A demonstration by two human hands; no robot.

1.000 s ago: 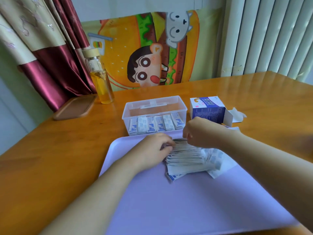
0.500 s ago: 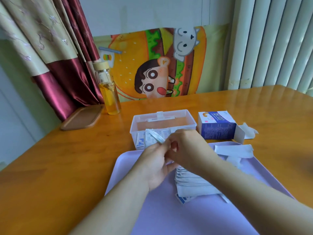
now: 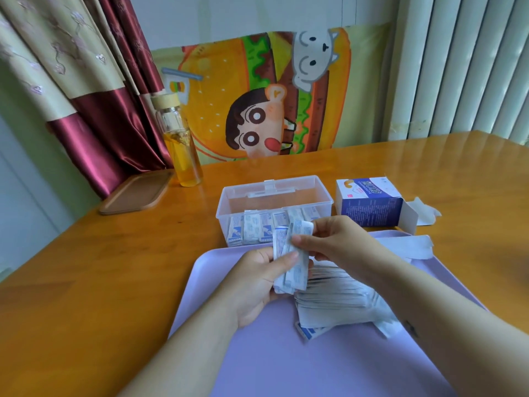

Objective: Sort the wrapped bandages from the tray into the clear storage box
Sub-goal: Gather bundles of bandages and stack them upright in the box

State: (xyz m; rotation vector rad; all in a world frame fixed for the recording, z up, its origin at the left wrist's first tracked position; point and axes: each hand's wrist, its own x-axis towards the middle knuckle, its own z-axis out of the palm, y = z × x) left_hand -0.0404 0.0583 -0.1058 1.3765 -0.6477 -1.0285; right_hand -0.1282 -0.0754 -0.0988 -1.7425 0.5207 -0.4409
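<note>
Bandages [image 3: 292, 262] in a small bundle stand upright just in front of the box [image 3: 274, 186], held by both hands above the far edge of the tray [image 3: 286, 368]. The left hand [image 3: 254, 285] grips the bundle from below, thumb laid across its front and fingers curled behind it. The right hand [image 3: 337, 242] pinches the bundle's upper part between thumb and fingertips. Inside the box a row [image 3: 257, 229] of wrapped ones stands on end against the near wall. A pile [image 3: 337, 299] of more lies on the tray, in front of the box and a little to its right, partly under the right wrist. A blue and white carton [image 3: 369, 206] sits just right of the box, its end flap open. A white paper strip [image 3: 406, 246] lies in front of the carton at the tray's far right corner. Behind the box to the left stands a bottle [image 3: 183, 150] of yellow liquid, with a brown lid [image 3: 134, 193] farther left. All rest on the wooden table [image 3: 86, 282].
</note>
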